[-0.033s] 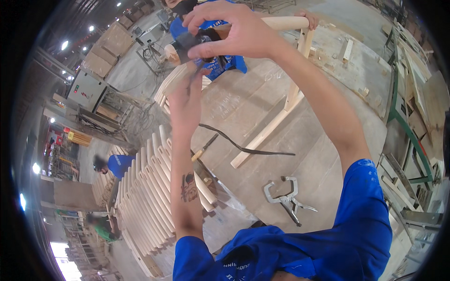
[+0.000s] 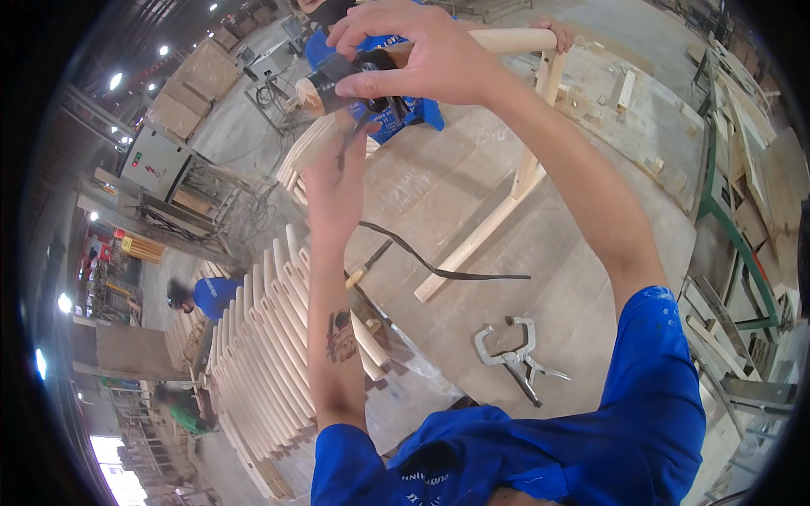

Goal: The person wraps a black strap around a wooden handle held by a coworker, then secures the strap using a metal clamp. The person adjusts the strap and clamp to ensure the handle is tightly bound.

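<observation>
Raised in front of me is a light wooden piece with a rounded end (image 2: 310, 98) and a black strap (image 2: 336, 78) wound around it. My right hand (image 2: 430, 59) curls over this wrapped end, thumb on the near side and fingers over the top. Just below, my left hand (image 2: 334, 190) is held upright, with a dark length of strap running down into its fingers; motion blur softens the fingertips. A loose black strap length (image 2: 447, 271) trails out from behind my left wrist over the table. At the far end, a co-worker's hand (image 2: 557, 35) grips the pale round rail (image 2: 510, 40).
A metal locking clamp (image 2: 519, 358) and a wooden-handled tool (image 2: 364, 268) lie on the worktable (image 2: 557, 278). A wooden leg frame (image 2: 485, 240) rests there too. Many curved wooden parts (image 2: 270, 354) are stacked at left. A co-worker in blue (image 2: 422, 114) stands opposite.
Around the wooden end, the black strap and my right fingertips have shifted very slightly. Everything else looks the same.
</observation>
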`<state>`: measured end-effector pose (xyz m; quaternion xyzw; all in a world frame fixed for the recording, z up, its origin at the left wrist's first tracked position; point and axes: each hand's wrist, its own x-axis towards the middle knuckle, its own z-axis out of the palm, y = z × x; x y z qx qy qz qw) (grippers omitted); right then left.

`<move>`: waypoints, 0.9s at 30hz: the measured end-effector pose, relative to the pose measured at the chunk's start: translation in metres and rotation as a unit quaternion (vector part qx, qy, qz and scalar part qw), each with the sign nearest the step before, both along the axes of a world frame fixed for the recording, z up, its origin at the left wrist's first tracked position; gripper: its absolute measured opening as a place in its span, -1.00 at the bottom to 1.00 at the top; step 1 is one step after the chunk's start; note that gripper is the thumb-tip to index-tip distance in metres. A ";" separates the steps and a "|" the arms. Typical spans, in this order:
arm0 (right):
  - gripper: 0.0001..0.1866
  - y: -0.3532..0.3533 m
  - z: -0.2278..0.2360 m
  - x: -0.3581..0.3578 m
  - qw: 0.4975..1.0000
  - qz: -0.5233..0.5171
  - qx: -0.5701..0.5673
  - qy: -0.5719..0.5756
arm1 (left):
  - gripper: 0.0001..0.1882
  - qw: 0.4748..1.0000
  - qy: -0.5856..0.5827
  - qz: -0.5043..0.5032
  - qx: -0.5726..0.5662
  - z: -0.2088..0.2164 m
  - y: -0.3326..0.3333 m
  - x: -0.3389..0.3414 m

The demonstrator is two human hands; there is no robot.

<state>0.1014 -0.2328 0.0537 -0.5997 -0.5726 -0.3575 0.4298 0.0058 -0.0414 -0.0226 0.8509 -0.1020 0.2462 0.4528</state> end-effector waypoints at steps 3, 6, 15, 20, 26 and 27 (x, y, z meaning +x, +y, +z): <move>-0.76 0.010 -0.001 0.005 0.999 0.002 0.036 0.005 | -0.67 0.998 -0.056 0.004 0.000 -0.003 -0.002 0.005; -0.79 0.014 -0.001 0.003 0.998 -0.008 0.045 0.039 | -0.69 0.991 -0.128 0.036 -0.025 -0.019 0.006 0.011; -0.73 0.017 -0.010 0.005 0.991 -0.062 0.119 -0.006 | -0.66 0.997 -0.058 0.053 -0.015 -0.034 0.018 0.011; -0.71 0.018 -0.012 0.001 0.991 -0.053 0.107 -0.056 | -0.59 0.995 -0.012 0.098 0.026 -0.064 0.051 0.013; -0.70 0.022 -0.017 0.004 0.995 -0.034 0.043 0.088 | -0.59 0.989 0.043 0.057 -0.127 -0.104 0.032 0.027; -0.70 0.024 -0.017 0.002 0.994 -0.040 0.050 0.086 | -0.60 0.985 0.051 0.047 -0.158 -0.111 0.033 0.028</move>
